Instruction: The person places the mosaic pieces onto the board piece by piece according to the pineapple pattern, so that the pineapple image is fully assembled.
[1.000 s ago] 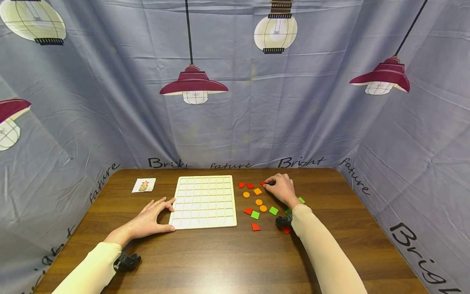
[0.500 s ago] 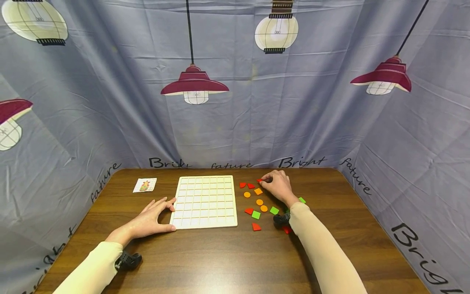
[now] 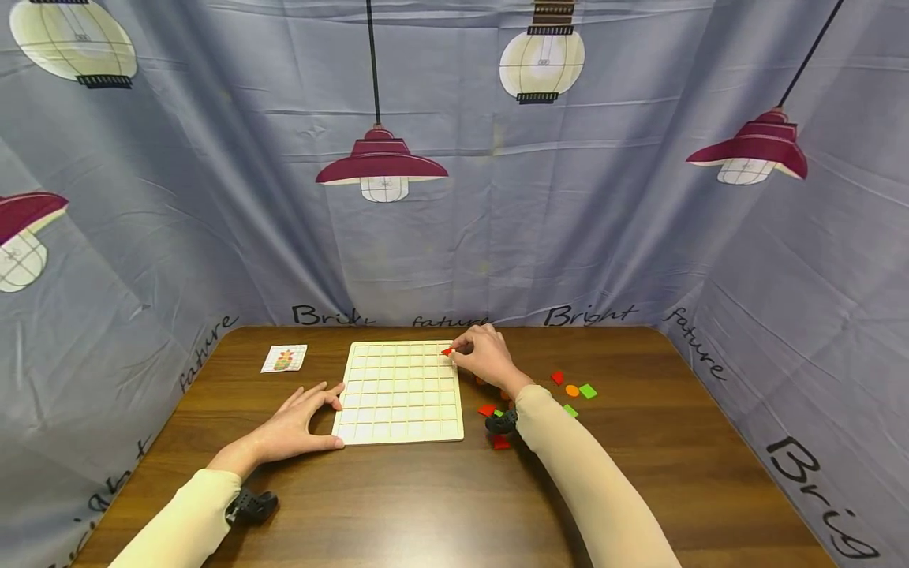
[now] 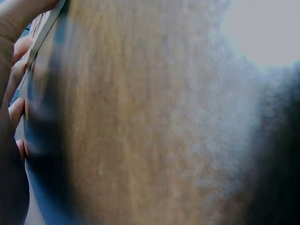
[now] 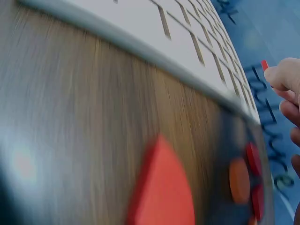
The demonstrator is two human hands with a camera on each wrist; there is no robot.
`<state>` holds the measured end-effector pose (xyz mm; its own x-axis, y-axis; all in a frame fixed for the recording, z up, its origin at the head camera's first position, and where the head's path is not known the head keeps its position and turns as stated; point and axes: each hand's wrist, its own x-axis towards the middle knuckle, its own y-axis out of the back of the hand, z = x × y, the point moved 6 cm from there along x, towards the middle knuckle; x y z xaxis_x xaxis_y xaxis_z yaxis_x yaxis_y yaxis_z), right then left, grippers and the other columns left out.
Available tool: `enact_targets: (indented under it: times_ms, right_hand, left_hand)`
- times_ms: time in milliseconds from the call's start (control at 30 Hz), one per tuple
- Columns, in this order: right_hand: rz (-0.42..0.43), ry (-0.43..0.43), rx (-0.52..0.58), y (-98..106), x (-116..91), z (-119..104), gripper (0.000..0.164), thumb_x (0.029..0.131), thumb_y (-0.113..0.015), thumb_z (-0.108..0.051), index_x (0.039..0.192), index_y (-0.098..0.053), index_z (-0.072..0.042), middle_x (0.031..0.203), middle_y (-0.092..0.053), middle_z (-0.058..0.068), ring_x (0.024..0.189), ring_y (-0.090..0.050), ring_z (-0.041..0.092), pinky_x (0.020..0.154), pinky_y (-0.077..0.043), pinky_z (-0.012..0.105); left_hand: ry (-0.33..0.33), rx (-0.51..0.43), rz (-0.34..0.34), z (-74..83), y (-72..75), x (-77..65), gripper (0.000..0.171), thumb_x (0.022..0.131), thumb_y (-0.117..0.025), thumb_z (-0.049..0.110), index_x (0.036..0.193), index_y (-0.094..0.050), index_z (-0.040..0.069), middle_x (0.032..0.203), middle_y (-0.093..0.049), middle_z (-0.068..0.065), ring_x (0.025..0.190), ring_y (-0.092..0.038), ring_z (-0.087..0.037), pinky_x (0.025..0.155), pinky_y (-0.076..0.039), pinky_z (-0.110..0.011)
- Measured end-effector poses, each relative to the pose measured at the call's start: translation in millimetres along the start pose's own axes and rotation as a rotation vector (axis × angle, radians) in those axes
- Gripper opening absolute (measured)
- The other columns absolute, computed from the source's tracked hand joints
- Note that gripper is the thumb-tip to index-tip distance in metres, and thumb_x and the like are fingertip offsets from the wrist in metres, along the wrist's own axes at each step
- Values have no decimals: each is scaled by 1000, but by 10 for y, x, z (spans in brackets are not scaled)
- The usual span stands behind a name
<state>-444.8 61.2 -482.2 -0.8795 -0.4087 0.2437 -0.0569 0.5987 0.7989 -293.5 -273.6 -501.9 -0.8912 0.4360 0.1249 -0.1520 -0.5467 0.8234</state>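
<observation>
A pale wooden grid board (image 3: 401,393) lies on the table. At its left side my left hand (image 3: 287,426) rests with thumb and fingers spread apart, the tips right at the edge; the left wrist view catches its fingers (image 4: 16,110) along the board's side. My right hand (image 3: 486,355) pinches a small red tile (image 3: 447,352) between thumb and fingertips over the board's far right corner. In the right wrist view the red tile (image 5: 265,65) sticks out past the fingertips, clear above the board.
Loose tiles lie right of the board, partly hidden by my right arm: a red one (image 3: 558,378), an orange disc (image 3: 572,390), a green square (image 3: 588,391) and several others. A card with a small coloured picture (image 3: 284,359) lies at the back left. Curtains (image 3: 454,260) surround the table.
My right hand has moved left from the loose tiles to the board's far right corner, carrying the red tile. My left hand stays at the board's left edge.
</observation>
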Motion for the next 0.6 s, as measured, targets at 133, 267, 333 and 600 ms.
enact_targets:
  times_ms: [133, 267, 333, 600]
  right_hand:
    - [-40, 20, -15, -168, 89, -179, 16, 93, -74, -36, 106, -77, -25, 99, -61, -12, 101, -47, 15, 92, -38, 37]
    - [-76, 43, -53, -335, 161, -315, 16, 95, -73, -38, 107, -76, -28, 104, -62, -13, 105, -46, 14, 93, -37, 36]
    - [-81, 56, -66, -404, 193, -371, 15, 95, -73, -39, 105, -77, -28, 105, -62, -13, 105, -46, 15, 93, -37, 35]
    - [-106, 97, -67, -596, 290, -520, 10, 94, -74, -35, 101, -77, -29, 104, -63, -12, 97, -44, 15, 87, -37, 34]
  left_hand:
    - [3, -4, -6, -4, -5, 4, 51, 83, -81, 52, 114, -56, 21, 161, -40, -13, 149, -26, -48, 117, -6, -70]
    - [5, -5, -4, -13, -14, 5, 51, 83, -82, 53, 114, -56, 21, 161, -40, -13, 149, -26, -48, 118, -6, -70]
    - [6, -8, -1, -18, -15, 6, 51, 83, -82, 52, 114, -56, 21, 160, -40, -13, 149, -26, -47, 118, -5, -69]
    - [8, 3, 1, -37, -14, 12, 52, 82, -81, 54, 113, -56, 22, 161, -40, -11, 150, -26, -45, 119, -6, -68]
